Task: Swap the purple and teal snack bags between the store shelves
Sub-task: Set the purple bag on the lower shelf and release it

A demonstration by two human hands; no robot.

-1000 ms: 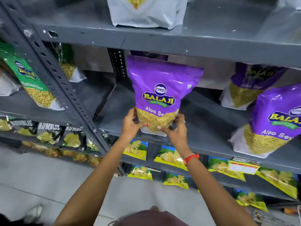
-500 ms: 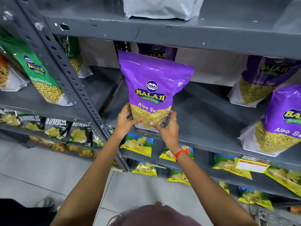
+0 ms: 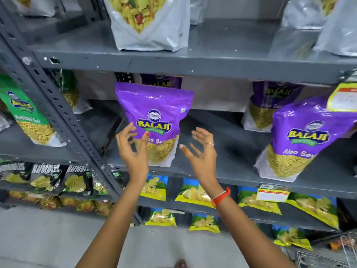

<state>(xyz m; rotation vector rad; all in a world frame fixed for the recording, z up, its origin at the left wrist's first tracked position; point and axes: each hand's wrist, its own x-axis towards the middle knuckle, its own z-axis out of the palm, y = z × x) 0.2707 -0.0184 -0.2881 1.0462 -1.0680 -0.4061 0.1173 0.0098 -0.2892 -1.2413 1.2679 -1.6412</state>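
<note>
A purple Balaji Aloo Sev bag (image 3: 154, 113) stands upright on the grey middle shelf (image 3: 222, 171), near its left end. My left hand (image 3: 133, 149) hovers just in front of the bag's lower left, fingers spread, holding nothing. My right hand (image 3: 202, 155) is open to the right of the bag, apart from it. Another purple bag (image 3: 303, 138) stands at the right of the same shelf, with two more purple bags behind (image 3: 270, 105) (image 3: 161, 82). A green Ratlami Sev bag (image 3: 25, 117) sits on the neighbouring shelf to the left. No teal bag is visible.
A perforated grey upright post (image 3: 58, 113) divides the two shelf units. White snack bags (image 3: 148, 22) stand on the upper shelf. Yellow-blue chip packets (image 3: 193, 192) and black Rumbles packets (image 3: 75, 180) fill the lower shelves. A wire basket (image 3: 328, 254) shows at bottom right.
Both hands have let go of the purple bag, which now stands on the shelf by itself. The hands have drawn back and opened. The camera has tilted upward.
</note>
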